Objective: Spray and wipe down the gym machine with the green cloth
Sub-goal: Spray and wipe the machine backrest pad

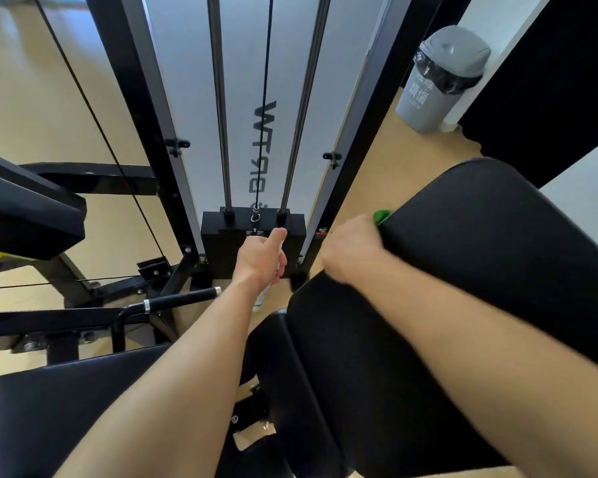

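Nearest, lower left: black seat pad [49, 419]. I see my left hand [261, 258] at frame centre, fingers clenched round a pale spray bottle [261, 298], thumb raised, in front of the weight stack [221, 243]. Right hand [351, 251] right of centre, fingers curled at the left edge of the large black pad [480, 236], grasping the green cloth [381, 216]. Only a small green tip shows past the knuckles, touching the pad. Grey bin [442, 77] upper right, on the floor.
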